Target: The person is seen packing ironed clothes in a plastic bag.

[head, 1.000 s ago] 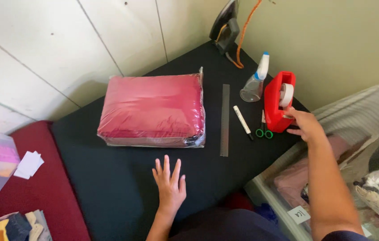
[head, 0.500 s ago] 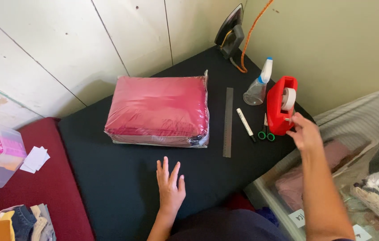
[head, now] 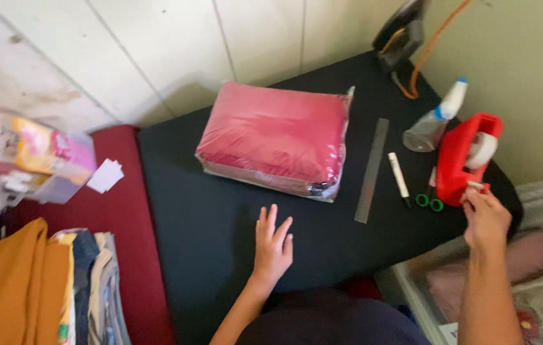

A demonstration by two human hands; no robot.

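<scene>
One hand flat on the black table, one hand at the red tape holder

The left hand (head: 273, 246) lies flat on the black table (head: 207, 211) with its fingers spread wide; it holds nothing; it sits just in front of the red bundle in clear plastic (head: 276, 137), not touching it; the right hand (head: 485, 217) is at the near end of the red tape holder (head: 460, 160), with its fingertips pinched on the loose end of the tape; small green-handled scissors (head: 429, 201) lie just beside that hand; a white pen (head: 399, 176) and a grey ruler (head: 372, 169) lie between the scissors and the bundle; a spray bottle (head: 434, 118) stands behind the tape holder.
</scene>
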